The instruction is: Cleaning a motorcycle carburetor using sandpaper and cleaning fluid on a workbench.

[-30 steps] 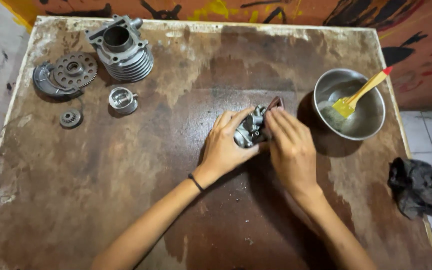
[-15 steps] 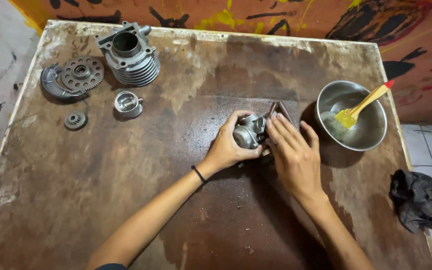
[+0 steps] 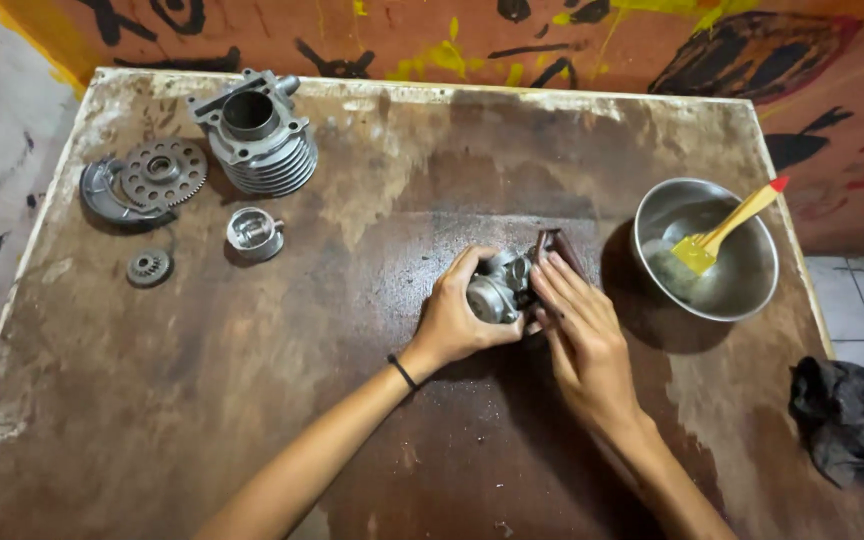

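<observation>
Near the middle of the table point(image 3: 252, 420), the left hand point(image 3: 457, 320) cups a small metal engine part point(image 3: 500, 290); the right hand point(image 3: 582, 335) lies flat against it, fingers extended. It looks rigid, dense, probably oily, best gripped around its body.

A worn, stained brown bench point(image 3: 252, 420) carries everything. At its far left corner stands a finned metal cylinder point(image 3: 257, 143), with a toothed disc point(image 3: 160, 173) on a curved plate just beside it to the left. Nearer lie a small round cap point(image 3: 253, 232) and a little gear point(image 3: 148, 267). At the right sits a steel bowl point(image 3: 742, 290) holding a yellow brush point(image 3: 722, 232). A dark rag point(image 3: 849, 420) lies at the right edge.
</observation>
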